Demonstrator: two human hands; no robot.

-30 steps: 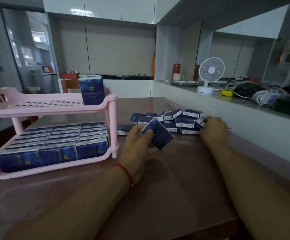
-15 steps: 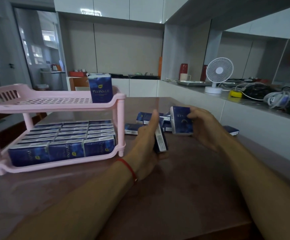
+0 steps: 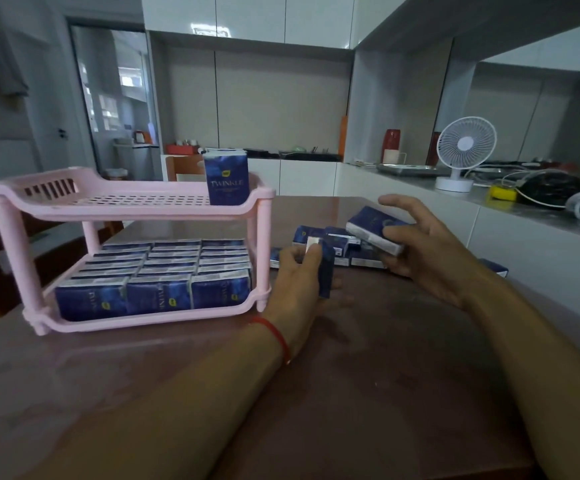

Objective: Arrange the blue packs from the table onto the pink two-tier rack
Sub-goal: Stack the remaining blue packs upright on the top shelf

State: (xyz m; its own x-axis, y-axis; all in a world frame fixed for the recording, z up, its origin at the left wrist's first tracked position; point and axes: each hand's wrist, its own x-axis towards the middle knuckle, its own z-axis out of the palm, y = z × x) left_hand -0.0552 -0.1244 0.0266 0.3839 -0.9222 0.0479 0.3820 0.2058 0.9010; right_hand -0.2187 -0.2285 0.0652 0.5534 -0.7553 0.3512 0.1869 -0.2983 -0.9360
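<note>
**Two packs in hand; upper tier of rack nearly bare and prone to topple**

Rack. The pink plastic two-tier rack [image 3: 127,202] stands at the left of the table. Its lower tier is packed with rows of blue packs [image 3: 158,271], apparently full. The upper tier holds a single upright blue pack marked TWINKLE [image 3: 226,178], set at the right end against the rim.

Left hand. The left hand [image 3: 297,282], a red thread bracelet [image 3: 274,336] at the wrist, is clenched round a blue pack held on edge [image 3: 325,271], just right of the rack's front post.

Right hand. The right hand [image 3: 427,251] grasps a second blue pack, tilted [image 3: 375,230], fingers partly spread, above the loose pile of blue packs [image 3: 337,249] on the table.

Risks, in my judgement:
- The lone upright pack could be knocked over by an incoming hand or pack.
- The right hand's loose grasp may let its pack slip onto the pile.
- A pack set upright on the perforated tier may lean without neighbours.
- A knock against the post could shift the light rack.

Surface and room. The glossy reddish-brown table [image 3: 368,393] shows reflections and looks slippery. Behind it are white cabinets; to the right, a counter with a small white desk fan [image 3: 461,150] and tangled cables.
</note>
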